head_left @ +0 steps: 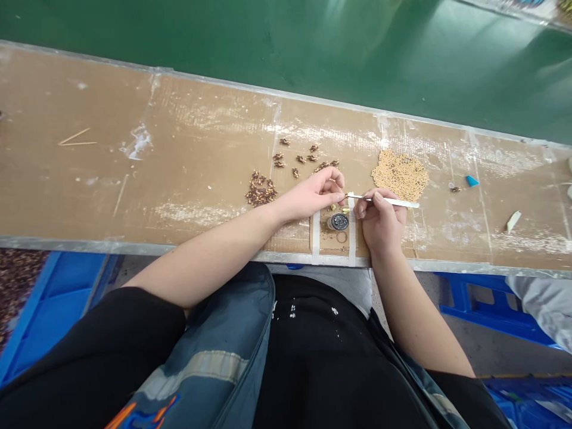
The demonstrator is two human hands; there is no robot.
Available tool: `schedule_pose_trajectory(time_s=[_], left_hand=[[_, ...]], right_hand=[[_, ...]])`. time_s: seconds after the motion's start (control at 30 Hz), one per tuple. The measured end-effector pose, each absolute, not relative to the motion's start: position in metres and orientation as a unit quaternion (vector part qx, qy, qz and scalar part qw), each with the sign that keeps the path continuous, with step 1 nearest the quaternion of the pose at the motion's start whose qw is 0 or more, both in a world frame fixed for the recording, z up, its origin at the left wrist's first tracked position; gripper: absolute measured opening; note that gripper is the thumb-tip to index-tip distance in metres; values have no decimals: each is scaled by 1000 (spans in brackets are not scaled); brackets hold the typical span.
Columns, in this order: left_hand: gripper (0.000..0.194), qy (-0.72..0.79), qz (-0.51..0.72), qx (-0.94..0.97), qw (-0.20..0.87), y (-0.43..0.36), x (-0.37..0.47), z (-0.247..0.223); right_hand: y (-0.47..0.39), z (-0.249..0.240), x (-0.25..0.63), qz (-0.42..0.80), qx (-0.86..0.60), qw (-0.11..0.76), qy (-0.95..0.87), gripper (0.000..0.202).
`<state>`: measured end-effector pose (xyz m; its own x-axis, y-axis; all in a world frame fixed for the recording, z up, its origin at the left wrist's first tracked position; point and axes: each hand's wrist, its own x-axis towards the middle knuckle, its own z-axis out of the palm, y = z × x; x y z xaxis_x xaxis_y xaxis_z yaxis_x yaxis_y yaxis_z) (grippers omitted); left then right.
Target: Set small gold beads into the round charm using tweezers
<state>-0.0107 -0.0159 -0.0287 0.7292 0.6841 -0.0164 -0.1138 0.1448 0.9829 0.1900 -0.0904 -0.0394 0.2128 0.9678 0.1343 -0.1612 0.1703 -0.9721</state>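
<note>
My right hand (385,223) is closed on a thin brush with a white handle (404,204), its tip pointing left. The fingers of my left hand (324,189) are pinched at the brush's tip, on something too small to make out. Below them stands a small round pot (339,222) of dark, shiny stuff, between two white tape strips (316,238). Several small brown and gold pieces (301,159) lie beyond my left hand, with a denser pile (261,189) of them to its left. A spread of tan beads (399,174) lies beyond my right hand.
The long brown table (201,155) has a metal front edge. Two thin sticks (77,143) lie far left. At the right are a blue piece (472,180) and a whitish scrap (513,221). Blue stools (487,304) and a person's grey-clad part (547,304) show below the table.
</note>
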Motion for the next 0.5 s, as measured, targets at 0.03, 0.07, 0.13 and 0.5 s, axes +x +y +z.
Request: schedule_pose_trajectory(time_s=[0.03, 0.07, 0.13, 0.5], left_hand=[[16, 242, 276, 593, 717, -16, -11, -28], [15, 246, 274, 595, 715, -16, -11, -28], [16, 253, 269, 602, 708, -16, -12, -26], [13, 244, 264, 641, 678, -16, -12, -24]], right_hand=[[-90, -39, 191, 455, -459, 624, -438, 29], [-89, -39, 192, 463, -456, 622, -438, 30], [-88, -39, 193, 477, -448, 619, -434, 31], [-88, -38, 189, 493, -433, 627, -420, 24]])
